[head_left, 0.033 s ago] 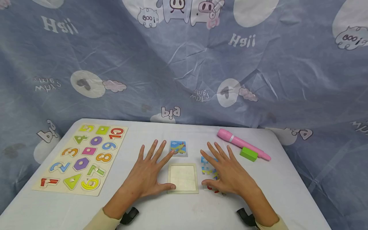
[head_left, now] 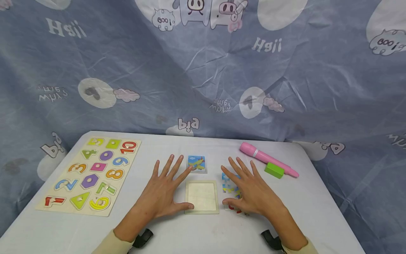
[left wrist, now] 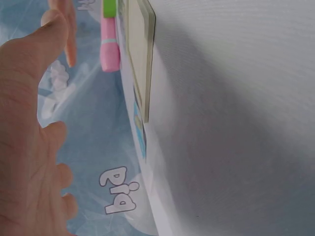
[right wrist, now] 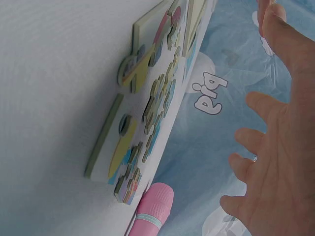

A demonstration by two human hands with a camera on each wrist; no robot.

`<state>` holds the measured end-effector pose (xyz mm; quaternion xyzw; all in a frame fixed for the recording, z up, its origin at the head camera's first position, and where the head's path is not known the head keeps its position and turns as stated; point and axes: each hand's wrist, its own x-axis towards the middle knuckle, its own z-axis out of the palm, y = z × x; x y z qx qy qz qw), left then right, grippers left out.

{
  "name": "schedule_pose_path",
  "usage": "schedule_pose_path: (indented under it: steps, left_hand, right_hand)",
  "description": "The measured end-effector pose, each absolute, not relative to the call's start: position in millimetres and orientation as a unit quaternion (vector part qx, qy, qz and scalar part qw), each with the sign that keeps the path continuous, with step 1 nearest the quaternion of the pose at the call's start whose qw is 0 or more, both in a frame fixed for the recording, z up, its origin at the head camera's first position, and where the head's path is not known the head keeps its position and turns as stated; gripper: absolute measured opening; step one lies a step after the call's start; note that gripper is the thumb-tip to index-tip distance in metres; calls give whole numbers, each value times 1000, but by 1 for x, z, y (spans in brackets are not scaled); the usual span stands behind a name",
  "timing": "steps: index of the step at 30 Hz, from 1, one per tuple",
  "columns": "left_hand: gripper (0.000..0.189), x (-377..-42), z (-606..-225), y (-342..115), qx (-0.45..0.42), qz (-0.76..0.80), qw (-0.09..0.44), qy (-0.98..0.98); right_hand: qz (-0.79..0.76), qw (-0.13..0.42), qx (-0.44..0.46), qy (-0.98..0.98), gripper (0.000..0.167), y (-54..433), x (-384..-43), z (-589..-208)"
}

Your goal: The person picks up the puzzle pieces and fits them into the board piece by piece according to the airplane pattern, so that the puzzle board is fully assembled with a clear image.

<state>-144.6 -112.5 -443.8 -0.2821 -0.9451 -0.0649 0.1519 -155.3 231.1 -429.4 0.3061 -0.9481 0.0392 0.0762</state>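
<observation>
Both hands are held over the white table with fingers spread, holding nothing. My left hand (head_left: pixel 163 195) is to the left of a square wooden puzzle tray (head_left: pixel 201 197), its thumb tip overlapping the tray's lower left edge in the head view. Behind the tray lies a small blue picture card (head_left: pixel 196 163) with a yellow-green airplane. On the tray's right, my right hand (head_left: pixel 253 195) partly covers a group of loose jigsaw pieces (head_left: pixel 229 180). The right wrist view shows those pieces (right wrist: pixel 160 101) lying on the table, blue, yellow and red, below the hand.
On the left lies a wooden number-and-shape board (head_left: pixel 127 169) with coloured pieces set in it. At the back right, a pink microphone-shaped stick (head_left: pixel 263 157) lies slantwise, with a green block (head_left: pixel 274 170) against it. A blue-grey printed cloth (head_left: pixel 203 70) hangs behind the table.
</observation>
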Motion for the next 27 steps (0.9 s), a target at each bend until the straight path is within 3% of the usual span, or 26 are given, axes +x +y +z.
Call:
schedule_pose_path:
  steps: [27]
  left_hand:
    - [118,-147,-445,-115,-307,-69,131,-940]
  right_hand:
    - [52,85,309,-946,97,230,-156,-432]
